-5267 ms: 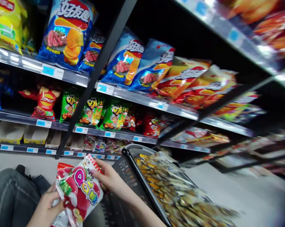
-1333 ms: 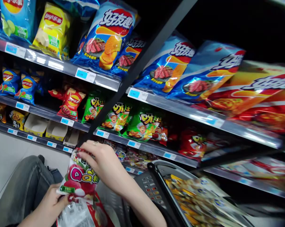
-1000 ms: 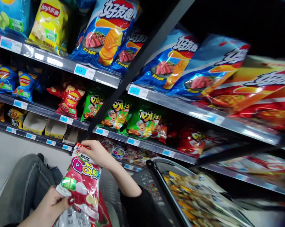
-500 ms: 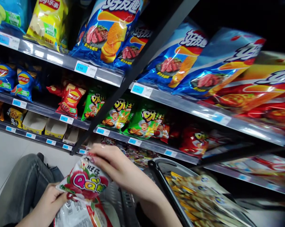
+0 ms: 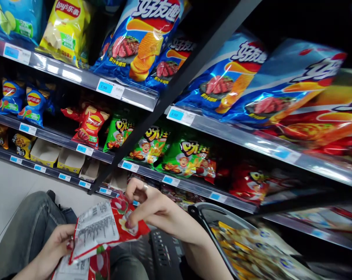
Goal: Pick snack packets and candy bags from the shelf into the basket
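A red and white gummy candy packet [image 5: 101, 225] is stretched between both hands, its printed back facing up. At its lower left corner, my left hand [image 5: 55, 245] is closed, also gripping another red and white packet [image 5: 99, 264] underneath. My right hand [image 5: 152, 204] pinches the upper packet's right end, thumb on top and the other fingers curled at its far edge. Both packets are above my lap. How many packets the left hand holds in all is hidden.
Shelves [image 5: 140, 95] of chip bags run across the front, with a dark upright post [image 5: 164, 103] between sections. A grey-rimmed basket [image 5: 222, 208] full of packets stands at right. A black plastic crate [image 5: 161, 249] is near my knees [image 5: 32, 217]. Open cartons [image 5: 44, 153] sit low.
The packet showing its QQ front is now turned so its printed back faces up. My right hand has shifted slightly right and down. The view has moved a little.
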`<action>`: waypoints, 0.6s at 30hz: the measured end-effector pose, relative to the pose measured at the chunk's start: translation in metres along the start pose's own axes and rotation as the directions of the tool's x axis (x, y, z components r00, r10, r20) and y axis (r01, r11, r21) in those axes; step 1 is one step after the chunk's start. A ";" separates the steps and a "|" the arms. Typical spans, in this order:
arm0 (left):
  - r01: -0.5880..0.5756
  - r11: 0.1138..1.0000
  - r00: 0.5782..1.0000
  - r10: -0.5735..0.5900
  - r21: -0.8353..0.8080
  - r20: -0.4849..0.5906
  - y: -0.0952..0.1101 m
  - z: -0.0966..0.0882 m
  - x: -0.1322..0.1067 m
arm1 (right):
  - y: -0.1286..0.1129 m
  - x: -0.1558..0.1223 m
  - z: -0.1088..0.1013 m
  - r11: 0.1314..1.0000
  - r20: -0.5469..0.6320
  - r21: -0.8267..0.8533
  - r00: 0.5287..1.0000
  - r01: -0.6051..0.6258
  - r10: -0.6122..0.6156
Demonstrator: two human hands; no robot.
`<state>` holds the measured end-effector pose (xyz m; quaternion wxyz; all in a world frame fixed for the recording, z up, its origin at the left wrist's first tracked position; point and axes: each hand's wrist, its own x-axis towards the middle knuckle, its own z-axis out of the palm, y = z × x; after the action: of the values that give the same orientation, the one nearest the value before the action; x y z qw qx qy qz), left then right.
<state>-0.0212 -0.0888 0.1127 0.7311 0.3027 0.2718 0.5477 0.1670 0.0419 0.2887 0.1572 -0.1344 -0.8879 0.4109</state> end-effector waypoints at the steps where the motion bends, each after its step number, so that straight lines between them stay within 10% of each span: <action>1: 0.014 0.998 1.000 -0.013 0.057 -0.023 0.001 0.001 0.001 | 0.006 -0.001 0.000 0.998 -0.030 0.057 1.000 -0.007 0.009; 6: -0.038 0.952 0.989 0.080 0.304 -0.126 0.000 0.011 0.003 | 0.037 -0.002 0.006 0.966 -0.150 0.258 0.986 -0.027 0.067; 18: -0.269 0.639 0.930 0.367 0.720 0.022 -0.003 0.025 0.001 | 0.049 0.009 0.035 0.873 -0.393 0.451 0.837 -0.186 0.381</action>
<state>-0.0013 -0.0923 0.1271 0.4297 0.5692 0.4500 0.5375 0.1502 0.0522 0.2307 0.3272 -0.3282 -0.6908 0.5550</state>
